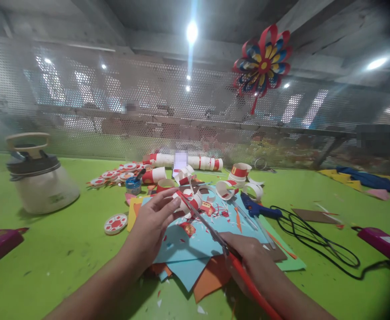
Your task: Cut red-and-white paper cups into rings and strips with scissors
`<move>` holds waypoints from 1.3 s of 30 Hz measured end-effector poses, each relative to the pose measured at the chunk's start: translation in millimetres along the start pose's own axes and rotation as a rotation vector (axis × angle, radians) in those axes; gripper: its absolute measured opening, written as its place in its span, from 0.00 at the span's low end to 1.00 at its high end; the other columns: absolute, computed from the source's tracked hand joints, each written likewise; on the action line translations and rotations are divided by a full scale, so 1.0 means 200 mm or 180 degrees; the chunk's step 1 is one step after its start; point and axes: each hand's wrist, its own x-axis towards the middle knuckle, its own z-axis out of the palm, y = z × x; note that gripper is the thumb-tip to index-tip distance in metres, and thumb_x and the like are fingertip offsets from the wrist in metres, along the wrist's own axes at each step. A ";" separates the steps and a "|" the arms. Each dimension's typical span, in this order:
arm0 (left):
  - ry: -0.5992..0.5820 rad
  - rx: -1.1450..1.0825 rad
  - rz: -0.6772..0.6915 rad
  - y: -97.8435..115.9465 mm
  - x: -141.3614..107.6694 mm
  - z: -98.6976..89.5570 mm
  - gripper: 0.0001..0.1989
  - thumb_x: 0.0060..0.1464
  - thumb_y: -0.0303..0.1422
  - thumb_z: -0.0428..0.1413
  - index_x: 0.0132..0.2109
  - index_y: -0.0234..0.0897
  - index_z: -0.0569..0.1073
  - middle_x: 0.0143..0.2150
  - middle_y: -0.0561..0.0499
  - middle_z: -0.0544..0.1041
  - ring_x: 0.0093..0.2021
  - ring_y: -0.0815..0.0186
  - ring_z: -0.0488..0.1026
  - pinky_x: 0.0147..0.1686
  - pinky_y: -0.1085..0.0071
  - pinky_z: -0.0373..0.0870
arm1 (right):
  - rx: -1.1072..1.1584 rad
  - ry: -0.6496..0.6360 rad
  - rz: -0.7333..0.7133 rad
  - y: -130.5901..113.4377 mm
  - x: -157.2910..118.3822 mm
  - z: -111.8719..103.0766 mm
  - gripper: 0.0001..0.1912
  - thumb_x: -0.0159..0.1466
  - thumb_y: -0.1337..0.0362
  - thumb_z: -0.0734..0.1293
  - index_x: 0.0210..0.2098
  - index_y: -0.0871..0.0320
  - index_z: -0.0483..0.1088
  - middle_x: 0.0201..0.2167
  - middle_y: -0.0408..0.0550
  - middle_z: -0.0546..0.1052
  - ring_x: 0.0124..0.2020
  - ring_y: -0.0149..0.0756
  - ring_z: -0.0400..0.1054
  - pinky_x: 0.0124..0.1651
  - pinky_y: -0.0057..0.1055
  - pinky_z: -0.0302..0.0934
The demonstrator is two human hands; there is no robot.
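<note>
My left hand (156, 215) pinches a small red and white paper piece (178, 195) between thumb and fingers. In my right hand (244, 253) are red-handled scissors (211, 229), their blades pointing up and left to the paper piece at my left fingertips. Whether the blades touch the paper cannot be made out. Below both hands lie light blue paper sheets (178, 246) strewn with red and white scraps. An orange sheet (211, 278) sticks out beneath them. Just beyond my fingers are cut paper cups (226, 190).
A blue glue gun (261, 210) with a black cable lies right of the sheets. A large jug (44, 182) stands at the left, a round decorated disc (115, 223) nearer. Behind are a blue jar (133, 186) and a long row of cups (195, 161). A paper flower (264, 66) hangs above.
</note>
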 end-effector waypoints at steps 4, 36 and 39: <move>0.0030 -0.0132 -0.0059 0.00 0.01 0.01 0.19 0.43 0.32 0.67 0.44 0.32 0.75 0.39 0.44 0.81 0.38 0.62 0.78 0.43 0.67 0.73 | 0.0005 0.0015 0.0009 -0.01 0.01 0.00 0.10 0.62 0.72 0.60 0.37 0.56 0.72 0.35 0.46 0.77 0.36 0.38 0.70 0.40 0.32 0.61; -0.0313 -0.0260 -0.0149 -0.01 -0.02 0.02 0.16 0.50 0.31 0.64 0.47 0.34 0.75 0.44 0.43 0.81 0.40 0.61 0.79 0.44 0.68 0.74 | 0.0052 -0.0109 -0.0027 0.00 0.00 -0.03 0.09 0.62 0.66 0.59 0.39 0.59 0.70 0.24 0.41 0.70 0.23 0.31 0.61 0.26 0.26 0.55; -0.0279 -0.0277 -0.0171 -0.01 -0.02 0.01 0.15 0.50 0.30 0.64 0.46 0.34 0.76 0.44 0.43 0.81 0.41 0.60 0.79 0.45 0.68 0.74 | 0.0271 -0.0216 -0.0036 -0.01 -0.01 -0.05 0.11 0.63 0.66 0.59 0.43 0.58 0.69 0.24 0.40 0.70 0.22 0.29 0.59 0.24 0.24 0.55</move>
